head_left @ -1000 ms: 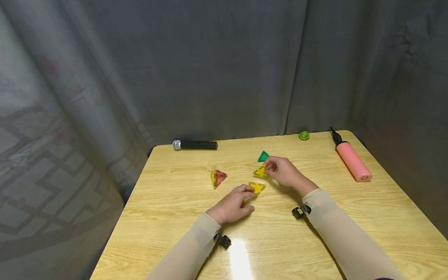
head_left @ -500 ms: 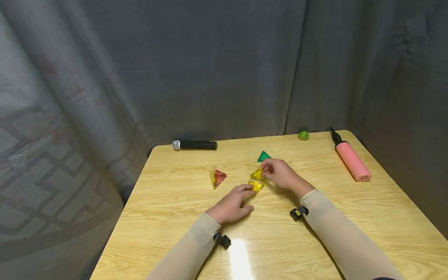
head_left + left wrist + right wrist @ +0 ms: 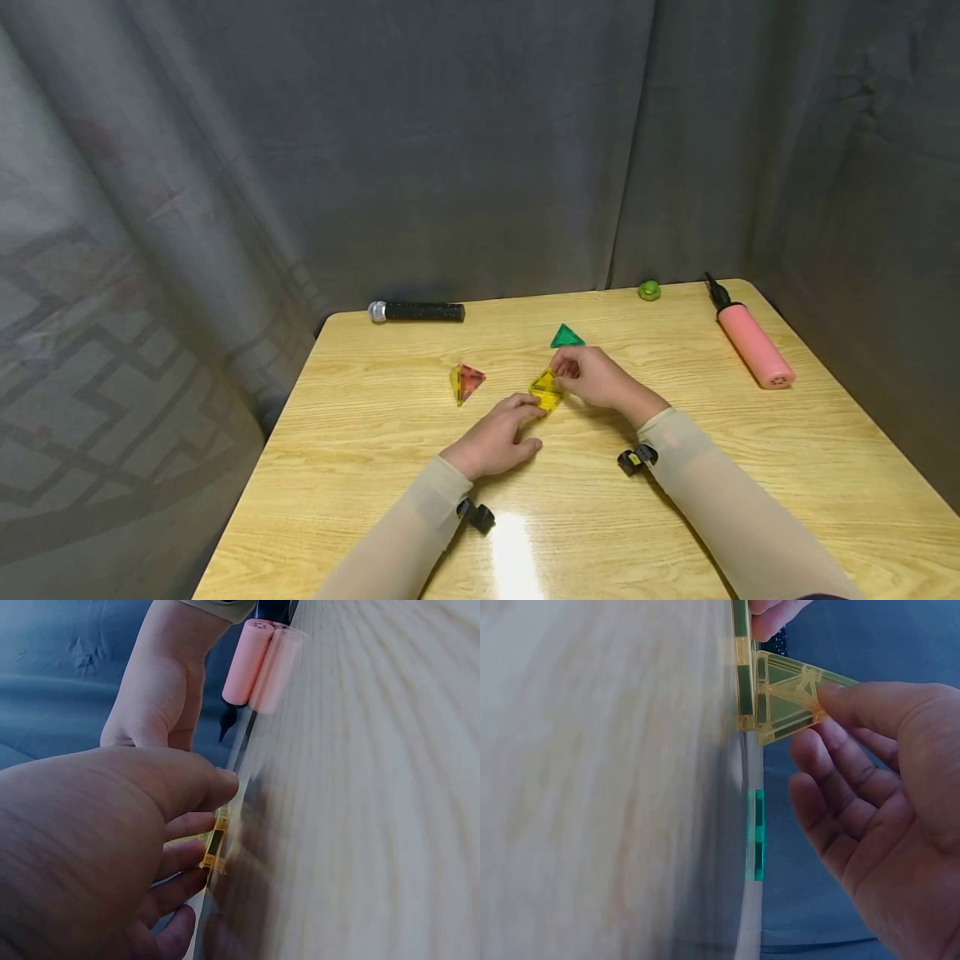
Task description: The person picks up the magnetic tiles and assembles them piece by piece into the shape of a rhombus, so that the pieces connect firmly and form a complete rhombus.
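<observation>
My right hand [image 3: 596, 377] pinches a translucent yellow triangular magnetic tile [image 3: 787, 697] between thumb and fingers. It stands tilted up, its lower edge against another yellow triangular tile [image 3: 551, 402] lying flat on the table. On that flat tile rest the fingertips of my left hand [image 3: 495, 437], fingers loosely extended and thumb apart. Just beyond the right hand lies a green triangular tile [image 3: 566, 336]. Left of both hands, a red triangular tile [image 3: 472, 382] adjoins a yellow tile [image 3: 455, 385], forming a raised shape.
A black microphone [image 3: 423, 312] lies at the table's back left. Near the back right edge sits a small green object [image 3: 649, 290], too small to identify. A pink hand pump [image 3: 756, 346] lies along the right side. Grey curtains [image 3: 465, 150] surround the wooden table [image 3: 360, 483].
My right hand has moved slightly left and nearer, bringing its yellow tile from apart to meeting the flat yellow tile. The left hand has stayed almost still.
</observation>
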`<state>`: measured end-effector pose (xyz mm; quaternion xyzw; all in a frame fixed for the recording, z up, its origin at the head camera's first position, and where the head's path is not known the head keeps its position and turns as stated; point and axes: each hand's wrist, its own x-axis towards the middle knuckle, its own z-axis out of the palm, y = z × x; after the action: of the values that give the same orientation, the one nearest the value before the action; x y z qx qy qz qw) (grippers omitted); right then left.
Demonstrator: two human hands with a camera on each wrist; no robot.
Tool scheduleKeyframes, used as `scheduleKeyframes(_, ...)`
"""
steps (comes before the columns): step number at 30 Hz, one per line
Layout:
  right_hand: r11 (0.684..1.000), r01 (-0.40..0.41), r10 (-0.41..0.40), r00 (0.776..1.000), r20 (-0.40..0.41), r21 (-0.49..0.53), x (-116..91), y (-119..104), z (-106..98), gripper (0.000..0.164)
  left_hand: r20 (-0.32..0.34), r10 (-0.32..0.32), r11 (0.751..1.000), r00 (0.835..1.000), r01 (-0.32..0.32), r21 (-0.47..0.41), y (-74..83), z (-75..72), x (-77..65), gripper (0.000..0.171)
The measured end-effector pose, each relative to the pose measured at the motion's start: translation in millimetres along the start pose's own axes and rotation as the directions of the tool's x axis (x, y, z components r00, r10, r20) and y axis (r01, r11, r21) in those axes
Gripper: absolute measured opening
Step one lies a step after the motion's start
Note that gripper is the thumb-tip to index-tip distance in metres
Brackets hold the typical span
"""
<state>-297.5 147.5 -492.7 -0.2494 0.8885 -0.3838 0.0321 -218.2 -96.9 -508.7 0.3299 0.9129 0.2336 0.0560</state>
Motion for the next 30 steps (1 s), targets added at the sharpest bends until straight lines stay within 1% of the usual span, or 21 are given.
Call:
scheduleKeyframes(5,1.000,-0.012,0.012,0.999,0.052,-0.006,-0.7,0.0,1.8,0.006,-0.034,-0.005,1.000,0.999,0.006,0.014,-3.3,1.0,1.0,0.050)
scheduleKeyframes(9,1.000,-0.015,0.014,0.996,0.083,0.006,-1.9,-1.6,4.2,0.005,-0.044,-0.008,1.000,0.999,0.009,0.024,-5.5,1.7,1.2,0.051)
scheduleKeyframes(18,1.000,-0.007,0.007,0.997,0.081,0.008,-1.8,-3.0,5.3,0.007,-0.044,-0.008,1.000,0.999,0.009,0.009,-8.8,2.8,1.6,0.052)
scheduleKeyframes(24,1.000,-0.009,0.008,0.996,0.091,0.013,-2.3,-3.2,2.9,0.009,-0.044,-0.009,1.000,0.999,0.010,0.016,-9.8,2.8,2.2,0.052)
scheduleKeyframes(30,0.999,-0.009,0.004,0.994,0.107,0.046,-2.2,4.6,-4.4,0.015,-0.036,-0.006,0.999,0.999,0.007,0.035,-9.7,2.0,2.0,0.052)
